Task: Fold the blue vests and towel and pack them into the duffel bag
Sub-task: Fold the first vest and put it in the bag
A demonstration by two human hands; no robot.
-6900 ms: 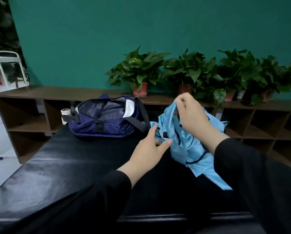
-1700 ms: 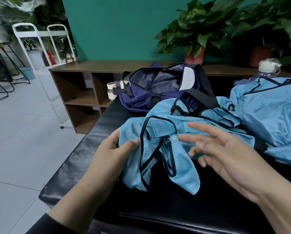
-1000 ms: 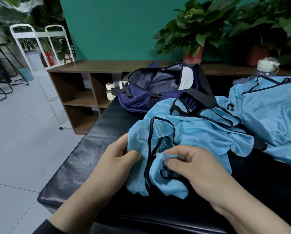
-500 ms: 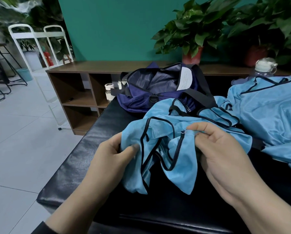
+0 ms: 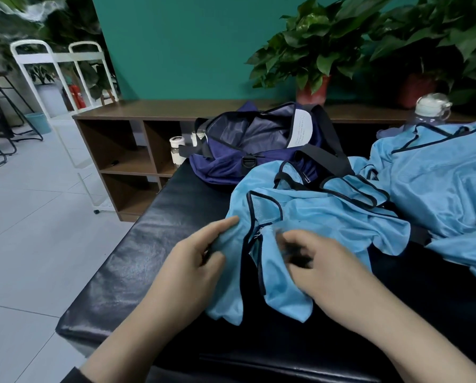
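A light blue vest (image 5: 314, 217) with black trim lies crumpled on the black padded bench (image 5: 137, 258). My left hand (image 5: 195, 266) pinches the vest's left shoulder fabric between thumb and fingers. My right hand (image 5: 322, 266), blurred by motion, has its fingers curled into the vest's cloth just right of the black-edged armhole. A second blue vest (image 5: 438, 183) lies spread at the right. The navy duffel bag (image 5: 258, 145) sits open behind the vest at the bench's far end. I see no towel.
A brown cubby shelf (image 5: 126, 150) runs along the green wall with potted plants (image 5: 314, 51) on top. A clear bottle with a white lid (image 5: 431, 110) stands behind the right vest. White metal racks (image 5: 54, 67) and tiled floor lie to the left.
My right hand has dropped lower and closer to me, its fingers curling into the vest's cloth. My left hand keeps its pinch on the shoulder. The vest's hanging flap has shifted slightly.
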